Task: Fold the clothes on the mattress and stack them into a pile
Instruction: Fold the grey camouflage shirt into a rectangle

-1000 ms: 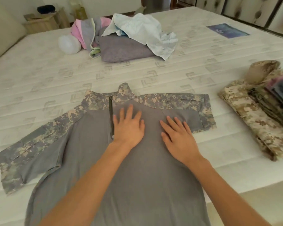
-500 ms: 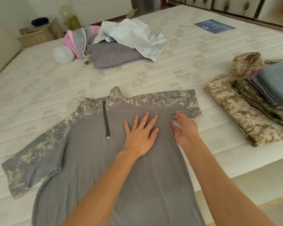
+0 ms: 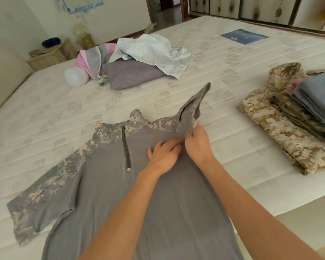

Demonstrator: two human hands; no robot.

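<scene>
Grey combat shirt (image 3: 105, 188) lies flat, front up, on the mattress (image 3: 45, 109), and the left hand (image 3: 162, 154) presses open-palmed on its chest. Right hand (image 3: 198, 143), just beside it, pinches the camouflage sleeve (image 3: 192, 107), lifted above the shoulder. Folded pile (image 3: 296, 117) sits well right.

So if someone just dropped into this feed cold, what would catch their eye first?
First, the grey zip-neck shirt with camouflage sleeves spread across the near mattress, its right sleeve lifted up by the right hand while the left hand presses flat on the chest. Next, the stack of folded camouflage and grey clothes at the right edge, and a loose heap of unfolded pastel garments further back.
</scene>
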